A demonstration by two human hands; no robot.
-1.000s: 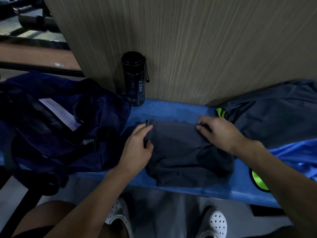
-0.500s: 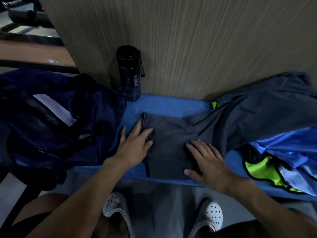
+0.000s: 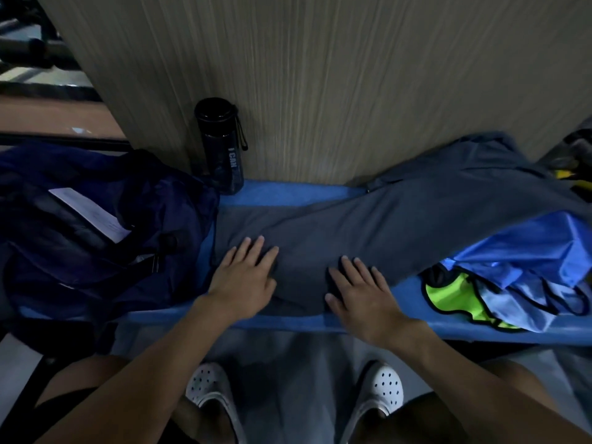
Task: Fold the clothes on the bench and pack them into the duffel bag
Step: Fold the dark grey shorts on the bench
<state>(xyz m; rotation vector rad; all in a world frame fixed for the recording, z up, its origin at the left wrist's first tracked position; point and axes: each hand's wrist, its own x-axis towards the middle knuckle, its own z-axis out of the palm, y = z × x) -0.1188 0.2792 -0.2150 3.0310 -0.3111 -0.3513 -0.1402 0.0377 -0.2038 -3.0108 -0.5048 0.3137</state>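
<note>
Duffel bag [image 3: 153, 193] sits at the left end of the blue bench [image 3: 288, 195]; my left hand [image 3: 243, 280], beside it, presses flat on the grey garment [image 3: 400, 225], fingers straight; my right hand [image 3: 362, 293] likewise, gripping nothing; the garment stretches long to the right, toward the blue and neon clothes [image 3: 525, 261]; a wall [image 3: 352, 75] stands behind.

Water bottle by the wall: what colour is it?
The water bottle is black with pale lettering, seen in the head view.
</note>
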